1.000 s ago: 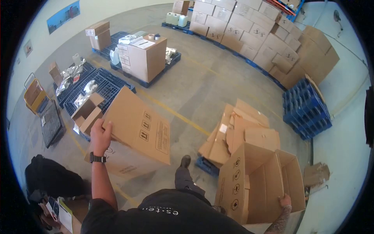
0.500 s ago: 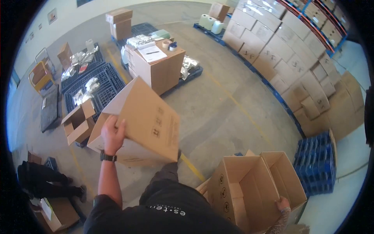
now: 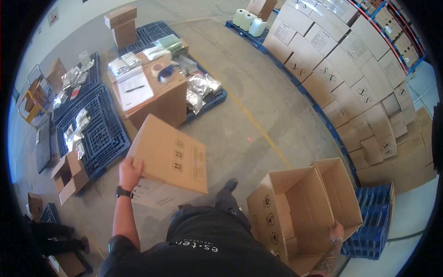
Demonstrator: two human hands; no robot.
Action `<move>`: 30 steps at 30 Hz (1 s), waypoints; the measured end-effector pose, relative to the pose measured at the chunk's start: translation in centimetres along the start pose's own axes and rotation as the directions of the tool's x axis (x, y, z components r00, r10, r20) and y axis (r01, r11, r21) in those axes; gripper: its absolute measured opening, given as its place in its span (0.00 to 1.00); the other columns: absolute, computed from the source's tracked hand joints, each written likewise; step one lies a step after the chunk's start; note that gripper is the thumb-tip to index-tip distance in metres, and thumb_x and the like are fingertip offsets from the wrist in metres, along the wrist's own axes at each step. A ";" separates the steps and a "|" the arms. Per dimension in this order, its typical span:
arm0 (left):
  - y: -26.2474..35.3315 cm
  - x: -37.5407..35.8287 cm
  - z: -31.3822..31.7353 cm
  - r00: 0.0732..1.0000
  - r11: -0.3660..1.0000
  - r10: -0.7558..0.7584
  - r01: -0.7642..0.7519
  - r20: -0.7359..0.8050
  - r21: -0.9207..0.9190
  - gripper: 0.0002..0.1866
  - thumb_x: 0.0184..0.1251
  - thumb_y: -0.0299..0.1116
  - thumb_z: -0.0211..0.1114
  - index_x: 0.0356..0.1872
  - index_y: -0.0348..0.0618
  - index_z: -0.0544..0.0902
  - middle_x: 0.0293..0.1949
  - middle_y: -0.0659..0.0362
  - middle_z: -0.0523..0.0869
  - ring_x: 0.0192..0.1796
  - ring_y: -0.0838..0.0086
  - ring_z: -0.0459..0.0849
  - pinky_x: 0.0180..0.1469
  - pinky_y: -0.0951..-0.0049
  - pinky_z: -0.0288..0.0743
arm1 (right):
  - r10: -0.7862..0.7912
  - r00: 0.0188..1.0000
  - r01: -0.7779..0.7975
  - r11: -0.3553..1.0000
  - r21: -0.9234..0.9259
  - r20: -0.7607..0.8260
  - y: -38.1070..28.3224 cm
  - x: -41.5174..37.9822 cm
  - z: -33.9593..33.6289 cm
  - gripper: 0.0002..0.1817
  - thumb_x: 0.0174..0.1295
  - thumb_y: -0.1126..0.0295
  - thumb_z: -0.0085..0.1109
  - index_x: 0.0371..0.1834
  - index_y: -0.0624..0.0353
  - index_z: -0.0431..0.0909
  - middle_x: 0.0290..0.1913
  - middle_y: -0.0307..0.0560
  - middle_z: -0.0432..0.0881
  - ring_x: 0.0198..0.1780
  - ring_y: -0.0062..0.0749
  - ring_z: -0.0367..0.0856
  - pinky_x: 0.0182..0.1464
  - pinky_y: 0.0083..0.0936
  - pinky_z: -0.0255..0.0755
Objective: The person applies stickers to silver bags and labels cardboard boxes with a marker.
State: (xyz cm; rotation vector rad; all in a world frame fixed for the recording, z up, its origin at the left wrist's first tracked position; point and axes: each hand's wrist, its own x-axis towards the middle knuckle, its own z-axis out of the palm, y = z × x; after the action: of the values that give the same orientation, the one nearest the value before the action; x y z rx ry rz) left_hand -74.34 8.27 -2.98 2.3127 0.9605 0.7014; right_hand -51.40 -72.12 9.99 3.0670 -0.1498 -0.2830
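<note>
My left hand [image 3: 131, 171] grips the edge of a cardboard box [image 3: 173, 150], thumb on its printed side and fingers over the far edge. That box is tilted and held off the floor in front of my left leg. On the other side, my right hand [image 3: 338, 230] is closed on the shared rim of two open boxes standing side by side, pinching their walls together. The larger open box [image 3: 261, 203] has round printed marks on its outside and shows a bare interior. Behind it, the narrower-looking open box [image 3: 339, 184] is pressed close.
Ahead is a big carton [image 3: 159, 106] bearing a clipboard [image 3: 134, 88] and tape rolls [image 3: 164, 75]. Blue pallets [image 3: 104, 131] with silver packets lie left. Stacked cartons [image 3: 330, 76] line the right, near stacked blue pallets [image 3: 369, 219]. Another person's dark-clothed legs [image 3: 57, 235] show lower left.
I have moved forward, so the carton with the clipboard is nearer. The box in my left hand has turned and lowered a little. My right hand keeps its hold on the two boxes.
</note>
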 end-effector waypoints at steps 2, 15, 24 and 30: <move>1.6 1.9 2.9 0.999 0.998 -0.042 0.042 -0.002 0.042 0.21 0.60 0.42 0.70 0.22 0.31 0.76 0.23 0.40 0.78 0.27 0.47 0.79 0.31 0.55 0.70 | -0.040 0.999 0.040 0.994 -0.104 0.007 -1.8 8.9 -1.0 0.19 0.57 0.59 0.65 0.48 0.57 0.79 0.45 0.59 0.85 0.50 0.57 0.83 0.51 0.49 0.76; 11.3 6.2 17.3 0.857 0.834 -0.471 0.509 -0.207 0.211 0.20 0.59 0.42 0.71 0.26 0.30 0.80 0.28 0.37 0.83 0.34 0.39 0.81 0.36 0.50 0.73 | -0.264 0.948 0.309 0.894 -0.324 0.176 -25.3 59.2 -9.7 0.21 0.58 0.54 0.61 0.51 0.52 0.79 0.50 0.57 0.84 0.54 0.57 0.81 0.56 0.49 0.75; 16.7 12.0 29.4 0.689 0.666 -0.673 0.723 -0.270 0.183 0.22 0.57 0.43 0.72 0.27 0.28 0.81 0.27 0.37 0.83 0.35 0.40 0.83 0.37 0.51 0.74 | -0.542 0.828 0.559 0.778 -0.289 0.142 -48.7 86.9 -10.0 0.20 0.61 0.55 0.59 0.49 0.58 0.77 0.52 0.61 0.82 0.57 0.58 0.79 0.58 0.49 0.73; 25.8 14.6 33.2 0.579 0.512 -0.751 0.814 -0.318 0.273 0.19 0.57 0.42 0.72 0.30 0.30 0.83 0.29 0.38 0.84 0.35 0.42 0.83 0.38 0.53 0.76 | -0.628 0.777 0.627 0.767 -0.138 0.043 -66.6 96.6 -10.8 0.20 0.63 0.57 0.58 0.53 0.56 0.76 0.52 0.63 0.82 0.56 0.61 0.79 0.57 0.52 0.74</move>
State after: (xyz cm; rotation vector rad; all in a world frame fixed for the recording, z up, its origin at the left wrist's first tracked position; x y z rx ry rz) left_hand -32.16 -5.46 -6.70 1.7632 2.2080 0.2928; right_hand 51.22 -15.25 -1.21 2.8571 0.8817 -0.2906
